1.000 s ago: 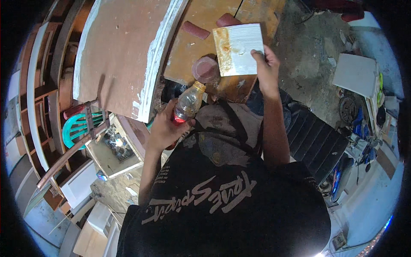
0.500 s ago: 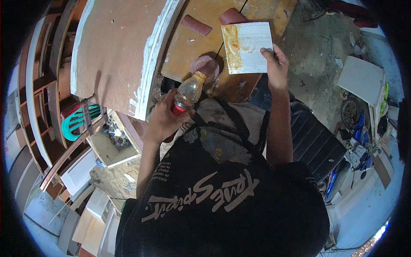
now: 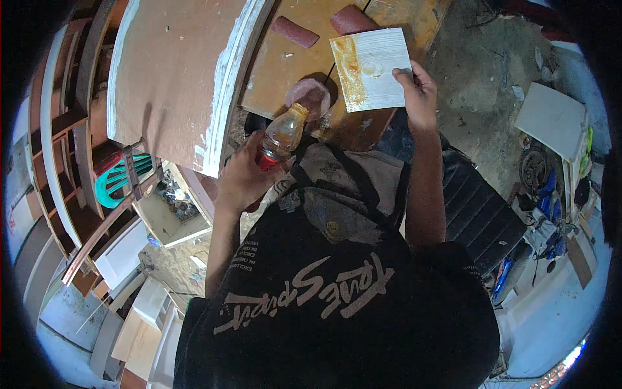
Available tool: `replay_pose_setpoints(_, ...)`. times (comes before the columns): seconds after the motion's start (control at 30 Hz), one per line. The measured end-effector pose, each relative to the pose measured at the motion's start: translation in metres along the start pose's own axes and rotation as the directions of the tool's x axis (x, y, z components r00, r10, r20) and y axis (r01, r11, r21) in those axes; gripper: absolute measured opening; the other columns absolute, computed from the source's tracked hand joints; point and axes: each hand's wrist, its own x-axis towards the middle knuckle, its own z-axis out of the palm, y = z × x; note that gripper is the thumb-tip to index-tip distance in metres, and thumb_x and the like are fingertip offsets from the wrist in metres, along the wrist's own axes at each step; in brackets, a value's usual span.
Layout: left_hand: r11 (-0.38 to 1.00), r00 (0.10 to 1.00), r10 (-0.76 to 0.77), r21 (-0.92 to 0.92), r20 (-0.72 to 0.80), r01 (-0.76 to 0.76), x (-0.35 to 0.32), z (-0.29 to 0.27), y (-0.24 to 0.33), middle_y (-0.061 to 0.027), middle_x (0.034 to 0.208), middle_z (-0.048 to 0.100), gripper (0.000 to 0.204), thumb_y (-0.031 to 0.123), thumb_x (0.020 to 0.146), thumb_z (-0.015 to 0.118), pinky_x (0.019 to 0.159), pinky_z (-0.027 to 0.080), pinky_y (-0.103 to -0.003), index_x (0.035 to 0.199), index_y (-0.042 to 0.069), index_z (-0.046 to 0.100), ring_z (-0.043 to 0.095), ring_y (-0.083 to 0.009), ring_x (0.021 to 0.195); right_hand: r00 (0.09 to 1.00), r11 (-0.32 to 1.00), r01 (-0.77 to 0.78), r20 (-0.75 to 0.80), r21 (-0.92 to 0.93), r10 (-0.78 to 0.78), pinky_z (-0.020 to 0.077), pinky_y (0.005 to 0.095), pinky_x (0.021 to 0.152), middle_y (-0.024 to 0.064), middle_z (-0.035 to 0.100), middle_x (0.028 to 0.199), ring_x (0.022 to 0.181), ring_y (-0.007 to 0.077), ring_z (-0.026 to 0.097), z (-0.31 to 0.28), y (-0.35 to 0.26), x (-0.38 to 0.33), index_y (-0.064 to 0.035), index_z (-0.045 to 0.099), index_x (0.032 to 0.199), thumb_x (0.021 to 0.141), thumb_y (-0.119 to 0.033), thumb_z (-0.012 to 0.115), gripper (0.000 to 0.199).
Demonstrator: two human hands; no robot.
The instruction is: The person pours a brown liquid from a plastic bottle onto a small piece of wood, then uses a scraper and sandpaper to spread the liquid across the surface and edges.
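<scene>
My left hand (image 3: pixel 247 170) is closed round a clear plastic bottle (image 3: pixel 284 135) with a red band, its amber-stained mouth tilted up and away to the right. In my right hand (image 3: pixel 420 96) a white rectangular board (image 3: pixel 382 71) is gripped by its right edge, thumb on top. Glossy amber liquid streaks the board's left side, and a small wet patch shows near its middle. Just beyond the bottle mouth, a round pinkish pad (image 3: pixel 308 98) lies on the wooden tabletop (image 3: pixel 269 81).
Two curled reddish sandpaper pieces (image 3: pixel 295 32) lie farther back on the tabletop. A large brown panel with white-painted edges (image 3: pixel 175 71) stands at my left, near an open drawer-like box (image 3: pixel 170 217). A black ribbed seat (image 3: pixel 476 201) is at my right.
The board has shifted slightly left and up, tilting a little. A small wet patch now shows near its middle. Both hands keep their holds.
</scene>
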Motion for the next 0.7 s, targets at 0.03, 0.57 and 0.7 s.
replay_pose_setpoints(0.03,1.0,1.0,0.014,-0.009,-0.008,-0.014,-0.0009,-0.0011,0.0016,-0.0167,0.107,0.072,0.07,0.04,0.077,0.082,0.084,0.055,-0.045,0.132,0.008,0.054,0.07,-0.035,0.101,1.0,1.0,0.0,0.0,0.002,0.0,0.0474,0.0272,0.088,0.004,0.069,0.107,0.097,0.0112,0.061,-0.0003,0.0008,-0.0001,-0.0003,0.066,0.122,0.094,-0.01,0.066,0.03)
replay_pose_setpoints(0.57,1.0,1.0,0.019,0.006,0.018,-0.019,-0.0018,0.0,-0.0035,-0.017,0.109,0.072,0.071,0.036,0.078,0.081,0.085,0.055,-0.044,0.134,0.006,0.051,0.07,-0.0355,0.102,0.998,0.998,0.061,-0.011,-0.008,-0.061,0.0507,0.0272,0.081,0.0047,0.071,0.1,0.089,0.0113,0.064,-0.0022,0.0084,-0.0044,0.0016,0.067,0.118,0.092,-0.01,0.067,0.028)
replay_pose_setpoints(0.7,0.998,1.0,-0.002,0.062,0.017,0.001,-0.0013,-0.0038,0.0043,-0.0199,0.11,0.072,0.076,0.028,0.077,0.085,0.091,0.054,-0.039,0.137,-0.001,0.05,0.071,-0.0305,0.104,0.999,0.998,0.051,0.018,-0.026,-0.05,0.0511,0.0277,0.081,0.0049,0.071,0.101,0.089,0.0117,0.065,-0.003,0.0054,-0.0038,0.0018,0.067,0.119,0.093,-0.01,0.067,0.029)
